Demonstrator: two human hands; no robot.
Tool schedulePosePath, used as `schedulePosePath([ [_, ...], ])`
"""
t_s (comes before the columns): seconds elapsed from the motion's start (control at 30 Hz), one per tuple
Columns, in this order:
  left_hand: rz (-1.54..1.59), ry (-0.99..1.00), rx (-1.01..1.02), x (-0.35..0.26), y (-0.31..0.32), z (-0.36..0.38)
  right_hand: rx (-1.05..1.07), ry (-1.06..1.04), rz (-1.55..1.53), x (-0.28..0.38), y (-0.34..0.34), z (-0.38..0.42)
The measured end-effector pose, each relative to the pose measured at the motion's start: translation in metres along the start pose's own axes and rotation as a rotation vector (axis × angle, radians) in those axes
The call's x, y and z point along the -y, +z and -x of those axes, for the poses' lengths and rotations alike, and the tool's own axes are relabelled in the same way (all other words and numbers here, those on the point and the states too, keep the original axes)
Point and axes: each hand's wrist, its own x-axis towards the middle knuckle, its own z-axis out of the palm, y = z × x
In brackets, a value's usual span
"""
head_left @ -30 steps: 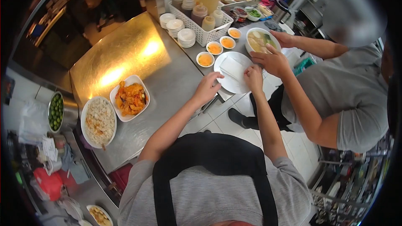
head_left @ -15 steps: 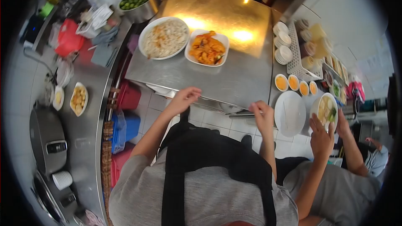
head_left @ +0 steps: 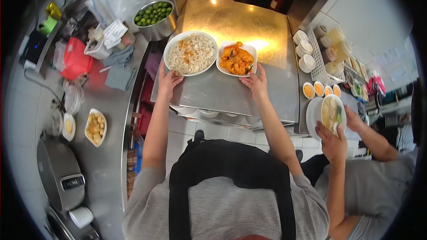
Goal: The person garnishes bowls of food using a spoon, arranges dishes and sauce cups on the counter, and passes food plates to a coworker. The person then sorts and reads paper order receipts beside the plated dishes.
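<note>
A white oval bowl of fried rice [head_left: 191, 54] rests on the steel counter. My left hand [head_left: 168, 81] grips its near left rim, the thumb in front and the fingers along the side. Just right of it is a squarish white dish of orange saucy food [head_left: 237, 59]. My right hand [head_left: 256, 83] holds that dish by its near right corner, fingers up its side. Parts of the fingertips are hidden behind the rims.
A steel pot of green limes [head_left: 154, 19] stands back left. At right, a co-worker's hands hold a soup bowl [head_left: 333, 114] over a white plate [head_left: 312, 116]. Small cups of orange food [head_left: 308, 90] and a white basket [head_left: 321, 64] line the right side. A dish of yellowish pieces [head_left: 95, 127] sits left.
Both my hands have reached forward from the counter's near edge, the left to the rice bowl, the right to the orange dish. The co-worker's soup bowl has moved left over the plate.
</note>
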Motion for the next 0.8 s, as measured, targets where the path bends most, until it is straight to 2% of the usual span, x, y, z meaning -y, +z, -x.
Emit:
schedulePosePath([
  [0.33, -0.036, -0.005, 0.095, -0.014, 0.029, -0.11, -0.161, 0.001, 0.036, 0.015, 0.015, -0.105],
  [0.47, -0.026, -0.033, 0.101, -0.014, 0.041, -0.139, -0.236, 0.062, 0.155, 0.028, 0.02, -0.118],
  [0.53, -0.031, -0.028, 0.187, -0.007, 0.037, -0.151, -0.229, 0.07, 0.202, 0.027, 0.016, -0.115],
  [0.6, -0.053, -0.004, 0.216, -0.008, 0.036, -0.146, -0.284, 0.034, 0.076, 0.018, 0.014, -0.106],
  [0.67, 0.002, -0.039, 0.156, -0.008, 0.034, -0.128, -0.315, -0.029, -0.099, 0.001, 0.01, -0.087],
  [0.73, 0.117, -0.088, 0.196, 0.005, 0.02, -0.118, -0.289, -0.2, -0.109, -0.015, 0.007, -0.057],
  [0.77, 0.237, -0.132, 0.209, 0.013, 0.009, -0.116, -0.282, -0.254, -0.033, -0.021, 0.009, -0.037],
  [0.8, 0.219, -0.142, 0.241, 0.024, -0.001, -0.109, -0.261, -0.301, 0.045, -0.029, 0.011, -0.014],
])
